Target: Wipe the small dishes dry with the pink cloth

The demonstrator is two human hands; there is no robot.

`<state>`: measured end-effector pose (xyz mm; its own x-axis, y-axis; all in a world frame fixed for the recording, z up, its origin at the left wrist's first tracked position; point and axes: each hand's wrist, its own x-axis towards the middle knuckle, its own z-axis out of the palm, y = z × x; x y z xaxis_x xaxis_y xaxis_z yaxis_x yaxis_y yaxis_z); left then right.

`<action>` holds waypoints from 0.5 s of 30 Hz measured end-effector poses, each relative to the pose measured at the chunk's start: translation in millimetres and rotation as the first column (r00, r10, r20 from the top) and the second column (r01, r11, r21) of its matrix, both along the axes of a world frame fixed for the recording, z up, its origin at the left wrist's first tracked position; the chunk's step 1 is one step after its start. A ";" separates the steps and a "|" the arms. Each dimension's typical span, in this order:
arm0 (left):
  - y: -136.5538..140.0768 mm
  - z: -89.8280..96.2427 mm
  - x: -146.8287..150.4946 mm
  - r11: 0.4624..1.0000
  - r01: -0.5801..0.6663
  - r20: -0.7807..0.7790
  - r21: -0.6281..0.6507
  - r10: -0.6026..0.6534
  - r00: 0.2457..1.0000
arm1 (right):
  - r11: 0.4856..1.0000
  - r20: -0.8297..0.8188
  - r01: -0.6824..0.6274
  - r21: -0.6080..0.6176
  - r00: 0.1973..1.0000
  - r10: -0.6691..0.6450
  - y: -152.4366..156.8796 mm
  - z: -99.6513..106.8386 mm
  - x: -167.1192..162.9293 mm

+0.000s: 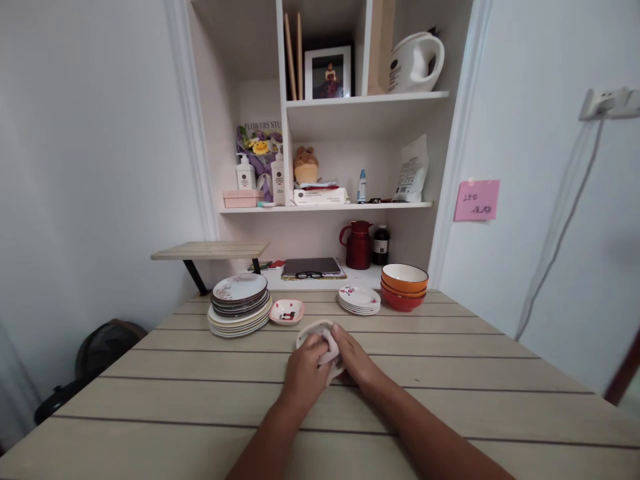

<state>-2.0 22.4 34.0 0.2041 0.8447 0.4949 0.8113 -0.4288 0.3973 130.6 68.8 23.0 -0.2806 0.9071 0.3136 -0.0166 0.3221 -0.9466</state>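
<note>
A small pale dish [309, 329] is held tilted above the table, with a white cloth [329, 348] bunched against it. My left hand [306, 373] is closed on the dish from the left, thumb over its inner side. On the right, my right hand [356, 357] is closed against the cloth, pressing it to the dish; its fingertips are partly hidden. Just beyond them lies a square pink-rimmed dish [287, 312] with a dark and red picture inside. Small white floral plates [359, 298] form a stack behind my right hand.
Stacked larger plates [239, 307] stand at the left, beside a raised wooden shelf [213, 250]. Orange and red bowls [404, 287] are stacked at the back right. Behind the slatted table [450, 380] are a laptop [311, 267], glasses [309, 275] and a red jug [358, 247].
</note>
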 end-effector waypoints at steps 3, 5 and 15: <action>-0.7 2.3 0.5 0.997 -0.071 -0.080 0.022 0.072 0.994 | 0.998 -0.002 -0.030 0.049 1.000 0.030 0.0 -1.4 0.3; -2.6 5.9 1.2 0.976 -0.215 -0.163 0.040 0.218 0.962 | 0.994 -0.003 -0.069 0.087 0.998 0.070 -1.9 -0.4 -0.3; -9.4 16.8 7.0 0.915 -0.403 -0.375 -0.021 0.367 0.851 | 1.000 -0.014 -0.024 0.006 1.000 0.024 -1.7 -2.5 -4.1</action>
